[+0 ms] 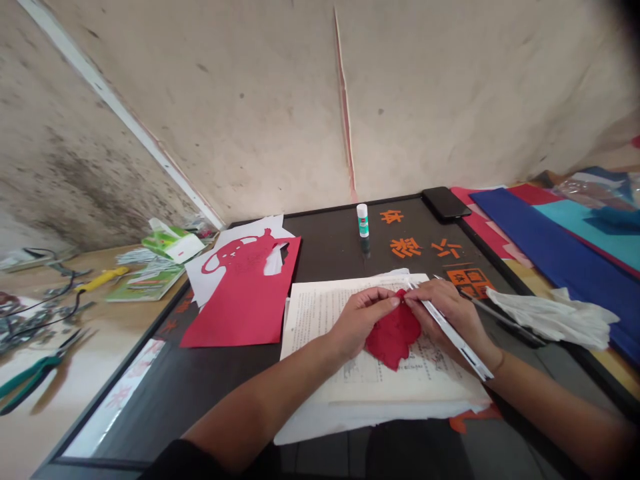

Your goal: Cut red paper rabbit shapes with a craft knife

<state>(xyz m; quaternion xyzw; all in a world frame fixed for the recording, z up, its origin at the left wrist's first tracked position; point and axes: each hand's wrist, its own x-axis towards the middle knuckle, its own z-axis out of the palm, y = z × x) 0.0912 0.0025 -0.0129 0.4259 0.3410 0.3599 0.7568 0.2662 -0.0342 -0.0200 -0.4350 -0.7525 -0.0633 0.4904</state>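
A red paper cutout (395, 340) with a jagged edge is pinched at its top by my left hand (363, 317), thumb against fingers. Beside it, my right hand (445, 310) grips a silver utility knife (457, 337), whose handle slants down toward my wrist. The right fingertips also touch the upper edge of the cutout. Under both hands lies an open book (320, 373) with printed pages. To the left, a red paper sheet (245, 300) with a cut-out shape rests on white paper (197, 283).
A glue stick (363, 221) stands upright on the dark table (320, 260). A black phone (445, 203) lies at the back right, with coloured sheets (530, 230) beyond. Crumpled white gloves (555, 317) sit by my right hand. Green-handled pliers (35, 377) lie at far left.
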